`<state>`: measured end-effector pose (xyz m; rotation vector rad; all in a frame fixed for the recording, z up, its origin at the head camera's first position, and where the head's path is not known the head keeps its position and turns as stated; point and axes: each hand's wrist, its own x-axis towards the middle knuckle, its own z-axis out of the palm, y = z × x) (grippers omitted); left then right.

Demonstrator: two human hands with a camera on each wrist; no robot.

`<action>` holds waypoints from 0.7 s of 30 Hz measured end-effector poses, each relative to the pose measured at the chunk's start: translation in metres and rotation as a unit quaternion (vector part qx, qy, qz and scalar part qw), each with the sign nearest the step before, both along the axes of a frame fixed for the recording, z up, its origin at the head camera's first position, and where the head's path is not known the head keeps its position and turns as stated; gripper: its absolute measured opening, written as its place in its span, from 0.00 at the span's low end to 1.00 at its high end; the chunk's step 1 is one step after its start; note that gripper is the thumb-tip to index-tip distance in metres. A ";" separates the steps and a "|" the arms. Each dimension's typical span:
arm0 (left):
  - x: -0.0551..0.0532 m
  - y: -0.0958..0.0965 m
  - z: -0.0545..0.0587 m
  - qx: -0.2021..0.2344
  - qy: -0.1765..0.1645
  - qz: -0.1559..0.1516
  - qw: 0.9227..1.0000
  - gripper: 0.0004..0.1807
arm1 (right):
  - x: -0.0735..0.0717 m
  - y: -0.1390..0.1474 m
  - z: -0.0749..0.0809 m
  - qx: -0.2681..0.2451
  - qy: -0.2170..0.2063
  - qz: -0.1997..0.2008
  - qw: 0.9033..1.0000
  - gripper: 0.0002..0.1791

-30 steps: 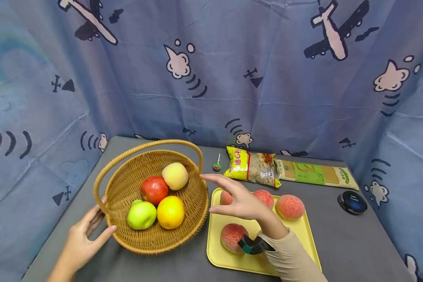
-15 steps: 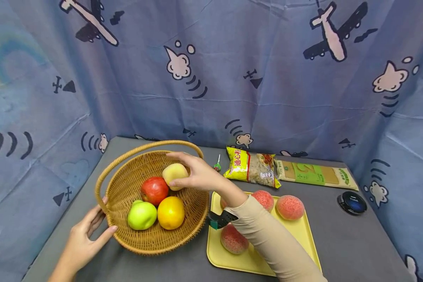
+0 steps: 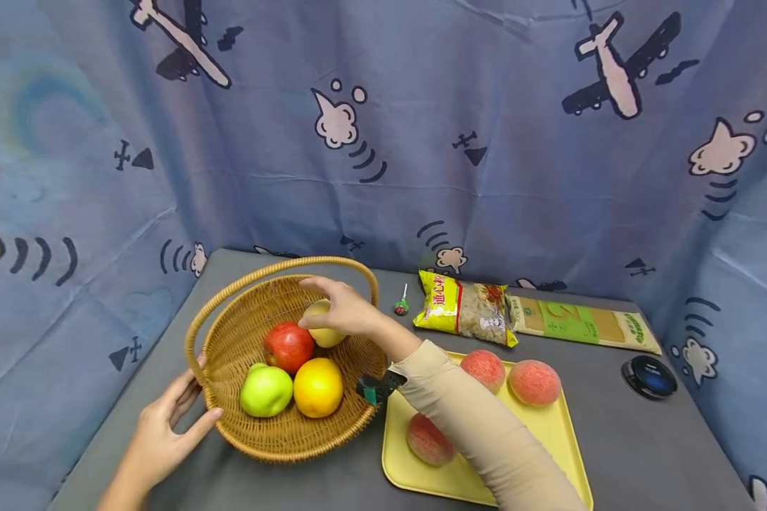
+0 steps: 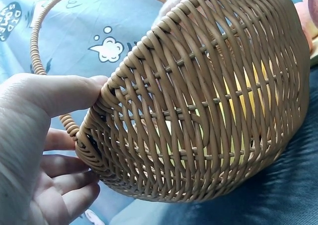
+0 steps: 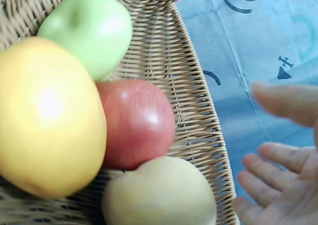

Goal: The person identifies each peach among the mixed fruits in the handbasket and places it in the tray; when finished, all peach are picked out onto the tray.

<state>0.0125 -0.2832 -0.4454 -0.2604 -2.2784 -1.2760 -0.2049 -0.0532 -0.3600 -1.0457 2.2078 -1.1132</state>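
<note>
An oval wicker basket (image 3: pixel 275 448) with a tall arched handle holds a red apple (image 3: pixel 287 348), a green apple-like fruit (image 3: pixel 266 392), an orange (image 3: pixel 319 388) and a pale yellow peach-like fruit (image 3: pixel 327 336). My left hand (image 3: pixel 160 434) pinches the basket's left end near the handle's foot. In the left wrist view the thumb (image 4: pixel 74 92) presses the rim, with the fingers behind it. My right hand (image 3: pixel 351 312) reaches over the basket's right side, partly covering the pale fruit. In the right wrist view its fingers (image 5: pixel 268 173) are extended, apart from the pale fruit (image 5: pixel 161 195), and hold nothing.
Right of the basket lies a yellow tray (image 3: pixel 399 468) with several pinkish-red round fruits (image 3: pixel 535 383), partly behind the right sleeve. Farther back are a lollipop (image 3: pixel 401 305), a yellow pasta bag (image 3: pixel 466 310) and a flat noodle pack (image 3: pixel 581 323). A round black device (image 3: pixel 649 377) sits far right.
My right hand has moved left from above the tray's edge to over the basket, beside the pale fruit. The left hand keeps its place on the basket. The head view has shifted slightly.
</note>
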 end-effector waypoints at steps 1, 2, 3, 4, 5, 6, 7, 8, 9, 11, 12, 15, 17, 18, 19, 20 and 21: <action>0.000 0.000 0.000 -0.002 -0.001 -0.001 1.000 0.45 | -0.001 0.000 -0.003 0.006 0.004 -0.002 1.000 0.38; 0.000 0.000 0.000 0.001 -0.004 0.001 1.000 0.45 | -0.001 0.000 -0.004 0.010 0.005 -0.006 1.000 0.38; 0.000 0.000 0.000 -0.001 -0.008 0.004 1.000 0.45 | -0.002 0.000 -0.006 0.013 0.007 -0.010 1.000 0.37; 0.000 0.000 0.001 -0.002 -0.010 0.006 1.000 0.45 | -0.002 0.000 -0.008 0.015 0.008 -0.014 1.000 0.37; 0.000 0.000 0.001 -0.001 -0.012 0.008 1.000 0.45 | -0.002 0.000 -0.009 0.017 0.008 -0.018 1.000 0.37; 0.001 0.000 0.002 -0.001 -0.015 0.011 1.000 0.45 | -0.003 0.000 -0.010 0.019 0.007 -0.022 1.000 0.37; 0.000 0.000 0.002 -0.001 -0.016 0.011 1.000 0.45 | -0.004 0.001 -0.011 0.022 0.006 -0.026 0.999 0.36; 0.000 0.001 0.003 0.002 -0.019 0.013 1.000 0.45 | -0.004 0.001 -0.012 0.025 0.005 -0.030 0.999 0.36; 0.000 0.001 0.003 0.003 -0.019 0.014 1.000 0.45 | -0.004 0.002 -0.013 0.028 0.005 -0.033 0.999 0.36; 0.001 0.001 0.004 0.004 -0.020 0.012 1.000 0.45 | -0.005 0.002 -0.015 0.040 0.010 -0.040 0.998 0.36; 0.001 0.001 0.004 0.004 -0.020 0.012 1.000 0.45 | -0.005 0.001 -0.015 0.047 0.013 -0.042 0.998 0.36; 0.001 0.001 0.004 0.002 -0.020 0.015 1.000 0.44 | -0.006 -0.001 -0.017 0.077 0.024 -0.047 0.996 0.36; 0.000 0.001 0.005 -0.002 -0.021 0.015 1.000 0.44 | -0.006 -0.002 -0.018 0.098 0.028 -0.050 0.994 0.37; 0.000 0.001 0.005 -0.004 -0.023 0.016 1.000 0.44 | -0.006 -0.003 -0.019 0.107 0.029 -0.051 0.993 0.38; 0.001 0.001 0.005 -0.004 -0.025 0.016 1.000 0.44 | -0.007 -0.003 -0.020 0.114 0.028 -0.051 0.992 0.38; 0.001 0.001 0.005 -0.004 -0.027 0.016 0.999 0.44 | -0.007 -0.003 -0.021 0.118 0.028 -0.051 0.991 0.38; 0.001 0.001 0.005 -0.005 -0.028 0.016 0.999 0.44 | -0.007 -0.004 -0.021 0.121 0.027 -0.051 0.991 0.39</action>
